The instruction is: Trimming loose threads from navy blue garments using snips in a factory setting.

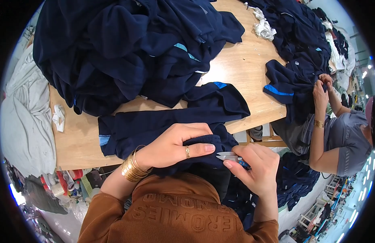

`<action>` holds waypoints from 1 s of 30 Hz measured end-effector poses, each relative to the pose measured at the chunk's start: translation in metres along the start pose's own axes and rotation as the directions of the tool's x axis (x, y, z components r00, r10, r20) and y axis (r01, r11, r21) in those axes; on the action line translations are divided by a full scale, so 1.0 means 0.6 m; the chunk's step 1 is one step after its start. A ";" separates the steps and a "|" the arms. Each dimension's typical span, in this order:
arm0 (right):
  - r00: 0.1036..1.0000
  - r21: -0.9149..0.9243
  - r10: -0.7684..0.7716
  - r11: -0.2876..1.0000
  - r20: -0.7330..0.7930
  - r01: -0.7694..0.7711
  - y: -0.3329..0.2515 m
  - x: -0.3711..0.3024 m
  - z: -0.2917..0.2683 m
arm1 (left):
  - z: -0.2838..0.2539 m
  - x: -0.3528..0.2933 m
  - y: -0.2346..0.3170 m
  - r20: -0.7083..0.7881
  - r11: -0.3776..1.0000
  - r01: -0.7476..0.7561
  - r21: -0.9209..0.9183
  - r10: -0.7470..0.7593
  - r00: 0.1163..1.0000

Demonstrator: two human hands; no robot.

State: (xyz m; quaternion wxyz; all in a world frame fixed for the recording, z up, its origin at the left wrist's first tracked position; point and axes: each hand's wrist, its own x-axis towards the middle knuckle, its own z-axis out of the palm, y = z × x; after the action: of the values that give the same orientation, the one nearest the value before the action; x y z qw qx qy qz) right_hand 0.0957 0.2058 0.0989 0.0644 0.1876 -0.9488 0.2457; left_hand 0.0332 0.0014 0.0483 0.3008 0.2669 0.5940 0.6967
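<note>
A navy garment [151, 127] lies along the near table edge, part of it hanging over toward my lap. My left hand [181, 148] is closed on a folded, stitched edge of it, thumb on top. Gold bangles circle that wrist. In my right hand [256, 164] is a pair of thread snips [226, 156], with metal blades and a bit of blue at the handle. Their blades point left and lie close beside the gripped edge. Whether the tips touch the cloth or a thread, I cannot tell.
A large heap of navy garments [126, 52] covers the table's left and far side. Pale grey cloth [25, 109] drapes at the left, near a white scrap [58, 118]. At right, a co-worker [337, 133] handles another navy garment [296, 85]. More navy clothing [294, 178] lies below the table.
</note>
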 end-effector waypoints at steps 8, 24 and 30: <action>1.000 -0.089 -0.031 0.995 0.006 0.031 0.000 -0.002 -0.005 | 0.001 -0.001 -0.001 -0.001 0.998 -0.031 0.052 0.031 1.000; 0.999 0.002 0.046 0.999 0.007 -0.046 -0.008 0.001 -0.002 | 0.004 -0.003 0.002 -0.021 0.996 0.024 0.081 -0.022 1.000; 0.999 -0.019 0.038 0.999 0.012 -0.038 -0.005 0.000 -0.007 | 0.005 -0.001 0.004 -0.015 0.992 0.006 0.123 -0.004 1.000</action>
State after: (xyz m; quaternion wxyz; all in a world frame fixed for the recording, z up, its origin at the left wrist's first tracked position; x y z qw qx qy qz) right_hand 0.0974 0.2053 0.1039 0.0555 0.1705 -0.9549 0.2368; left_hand 0.0359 0.0027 0.0511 0.2811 0.2781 0.6388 0.6599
